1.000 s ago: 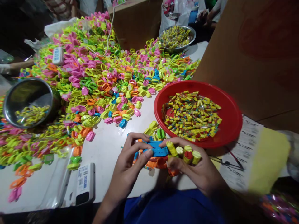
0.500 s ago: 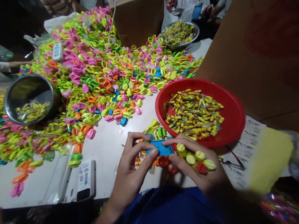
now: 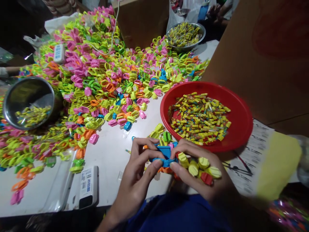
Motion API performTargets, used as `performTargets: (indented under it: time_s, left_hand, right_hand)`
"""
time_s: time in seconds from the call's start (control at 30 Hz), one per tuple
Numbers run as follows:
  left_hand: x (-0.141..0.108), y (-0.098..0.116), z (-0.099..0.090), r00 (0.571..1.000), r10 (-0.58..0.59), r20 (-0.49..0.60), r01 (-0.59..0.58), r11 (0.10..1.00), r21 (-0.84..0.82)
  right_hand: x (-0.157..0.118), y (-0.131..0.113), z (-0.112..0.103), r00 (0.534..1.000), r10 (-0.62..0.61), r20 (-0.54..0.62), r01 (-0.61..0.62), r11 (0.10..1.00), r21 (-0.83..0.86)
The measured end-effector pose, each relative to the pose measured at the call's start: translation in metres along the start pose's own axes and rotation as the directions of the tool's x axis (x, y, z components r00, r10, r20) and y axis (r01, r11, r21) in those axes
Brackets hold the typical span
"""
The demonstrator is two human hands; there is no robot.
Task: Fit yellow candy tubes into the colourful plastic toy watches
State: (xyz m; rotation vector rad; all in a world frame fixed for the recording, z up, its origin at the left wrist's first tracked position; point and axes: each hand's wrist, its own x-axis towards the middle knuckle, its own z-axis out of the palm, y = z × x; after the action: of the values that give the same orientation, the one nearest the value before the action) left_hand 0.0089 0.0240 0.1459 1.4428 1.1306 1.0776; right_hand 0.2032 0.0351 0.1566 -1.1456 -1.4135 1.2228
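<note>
A small blue plastic case (image 3: 165,152) is pinched between both my hands, above the near edge of the table. My left hand (image 3: 138,174) grips its left end with thumb and fingers. At its right end, my right hand (image 3: 201,185) presses thumb and forefinger on it. Several short yellow and red ridged-ended pieces (image 3: 193,168) are also tucked in my right palm; what they are I cannot tell. Beneath the hands lie loose plastic pieces, orange (image 3: 166,169), green (image 3: 166,136) and yellow, partly hidden by my fingers.
A red basin (image 3: 243,129) of small yellow wrapped rolls stands at the right. Metal bowls (image 3: 7,106) (image 3: 204,33) hold similar rolls. A heap of colourful plastic pieces (image 3: 96,77) covers the table's left and back. A white box-shaped device (image 3: 88,187) lies at the front; cardboard (image 3: 265,74) rises right.
The blue case has tilted in my fingers, and a raised blue part now shows along its near side. My right hand has shifted slightly left, with its yellow and red pieces.
</note>
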Motion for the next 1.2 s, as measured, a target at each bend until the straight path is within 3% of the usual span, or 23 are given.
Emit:
performTargets:
  time_s: [0.13,0.27,0.33,0.43,0.53,0.67,0.97,1.2]
  left_hand:
    - [0.000,-0.003,-0.005,0.997,0.069,0.022,-0.069,0.998,-0.010]
    - [0.003,-0.005,-0.005,0.982,0.182,-0.040,-0.176,0.976,0.130]
    - [0.004,-0.008,-0.004,0.969,0.240,-0.066,-0.222,0.954,0.200]
    - [0.006,-0.014,-0.005,0.924,0.378,-0.064,-0.335,0.877,0.343]
    - [0.009,-0.019,-0.007,0.841,0.541,-0.018,-0.450,0.716,0.534]
    - [0.010,-0.024,-0.007,0.760,0.649,0.038,-0.504,0.551,0.665]
    - [0.010,-0.029,-0.008,0.718,0.681,0.144,-0.562,0.446,0.696]
    - [0.009,-0.028,-0.007,0.698,0.698,0.161,-0.606,0.456,0.651]
  right_hand:
    - [-0.003,-0.010,0.001,0.998,0.035,-0.044,-0.036,0.999,-0.020]
    - [-0.005,-0.010,-0.005,0.939,0.340,-0.052,-0.331,0.934,0.137]
    - [-0.005,-0.006,-0.009,0.910,0.414,-0.022,-0.394,0.879,0.268]
    - [-0.003,-0.001,-0.012,0.915,0.403,0.009,-0.375,0.842,0.389]
    - [-0.004,0.001,-0.011,0.911,0.412,0.025,-0.382,0.818,0.430]
    - [-0.006,0.000,-0.010,0.901,0.432,0.033,-0.398,0.794,0.459]
    - [-0.006,0.000,-0.010,0.909,0.417,0.001,-0.366,0.798,0.479]
    - [-0.007,0.005,-0.016,0.924,0.381,0.026,-0.353,0.825,0.442]
